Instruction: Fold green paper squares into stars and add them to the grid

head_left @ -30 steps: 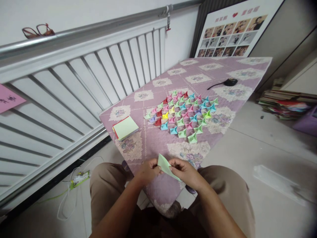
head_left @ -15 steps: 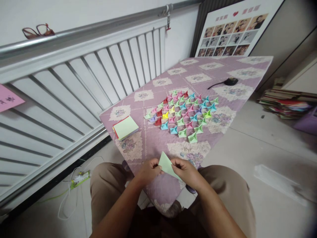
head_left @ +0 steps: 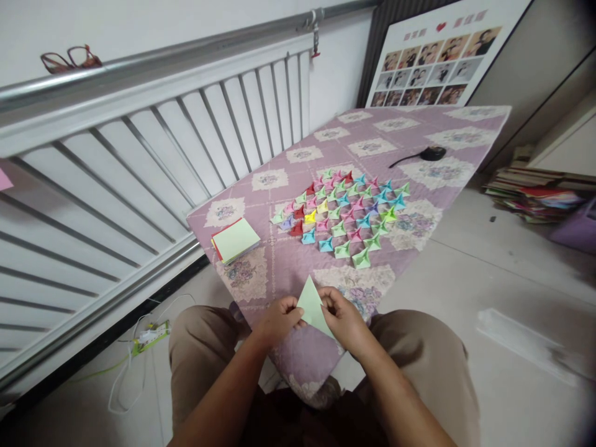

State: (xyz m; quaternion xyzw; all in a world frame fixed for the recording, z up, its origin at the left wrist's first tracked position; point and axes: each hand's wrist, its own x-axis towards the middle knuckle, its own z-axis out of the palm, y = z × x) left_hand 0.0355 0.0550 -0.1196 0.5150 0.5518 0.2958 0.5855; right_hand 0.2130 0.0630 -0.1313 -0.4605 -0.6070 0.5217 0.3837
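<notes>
A pale green sheet of paper [head_left: 313, 307], folded to a pointed shape, is held between my two hands over the near corner of the table. My left hand [head_left: 282, 318] pinches its left edge, thumb on top. On the right edge, my right hand [head_left: 342, 315] grips the paper with thumb and bent fingers. Beyond my hands, rows of small folded paper pieces [head_left: 342, 228] in green, pink, blue, red and yellow stand on the cloth. A stack of coloured paper [head_left: 237, 240], pale green on top, lies to the left.
A purple flowered cloth [head_left: 288, 273] covers the table. Near its far right lies a black object with a cord [head_left: 433, 153]. A white radiator [head_left: 162, 149] runs along the left, with glasses [head_left: 71, 59] above its pipe. A power strip [head_left: 151, 335] sits on the floor.
The green paper has turned slightly and its tip points more upward. My right hand has shifted a little up and left along its edge. The left hand has barely moved.
</notes>
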